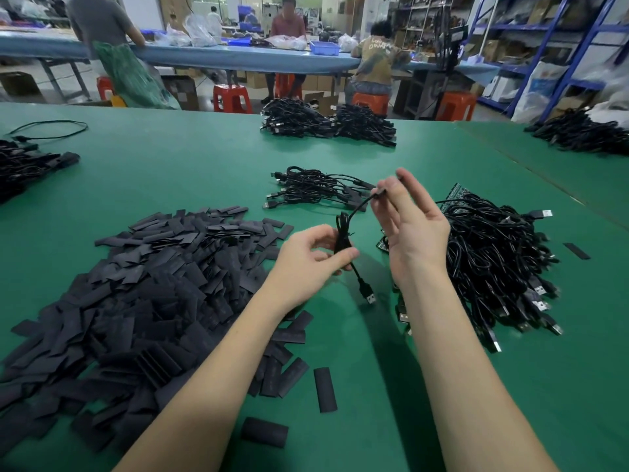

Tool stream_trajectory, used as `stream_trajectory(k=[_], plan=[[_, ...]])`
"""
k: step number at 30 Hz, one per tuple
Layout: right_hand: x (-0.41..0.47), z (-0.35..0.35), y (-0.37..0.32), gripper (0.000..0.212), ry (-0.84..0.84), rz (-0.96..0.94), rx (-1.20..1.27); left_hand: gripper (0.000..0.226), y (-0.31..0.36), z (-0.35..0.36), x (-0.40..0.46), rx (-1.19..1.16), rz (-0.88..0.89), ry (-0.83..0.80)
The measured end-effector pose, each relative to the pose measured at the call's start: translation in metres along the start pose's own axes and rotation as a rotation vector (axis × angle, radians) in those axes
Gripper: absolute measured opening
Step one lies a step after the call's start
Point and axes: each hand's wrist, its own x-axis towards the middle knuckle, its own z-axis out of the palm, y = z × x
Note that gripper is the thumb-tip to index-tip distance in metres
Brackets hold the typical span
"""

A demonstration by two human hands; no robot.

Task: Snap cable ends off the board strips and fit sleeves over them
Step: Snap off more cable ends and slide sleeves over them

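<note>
The left hand (308, 255) grips the coiled middle of 1 black cable (343, 235), held above the green bench (170, 172) just right of the pile of sleeves (143, 284). The right hand (408, 216) pinches the cable's upper end at its fingertips, other fingers spread. That end looks sleeved, though this is unclear. A loose pinch could let the sleeve slide back, or the dangling plug (369, 294) could snag the cable heap (493, 260) right of the sleeves.
</note>
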Motion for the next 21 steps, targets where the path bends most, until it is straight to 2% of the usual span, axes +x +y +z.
stream_trajectory(k=[2,5,7,11,15,18,21], plan=[[0.001,-0.001,-0.001,0.026,0.064,-0.015,0.011,0.015,0.004,-0.001,0.005,0.002,0.033,0.045],[0.003,-0.006,-0.001,0.034,0.132,0.040,-0.038,0.025,0.013,-0.012,0.018,0.165,0.097,0.164],[0.004,-0.010,0.000,0.038,0.148,0.091,-0.098,0.027,0.023,-0.021,0.034,0.358,0.205,0.231],[0.008,-0.012,0.001,0.028,0.160,0.114,-0.177,0.022,0.045,-0.033,0.090,0.935,0.440,0.269],[0.008,-0.016,0.000,0.015,0.116,0.148,-0.225,0.032,0.042,-0.035,0.142,1.376,0.485,0.175],[0.008,-0.019,0.000,0.012,0.072,0.181,-0.253,0.033,0.021,-0.038,0.160,1.701,0.395,-0.018],[0.006,-0.020,0.002,0.010,0.033,0.197,-0.292,0.028,-0.007,-0.040,0.160,1.769,0.279,-0.119]])
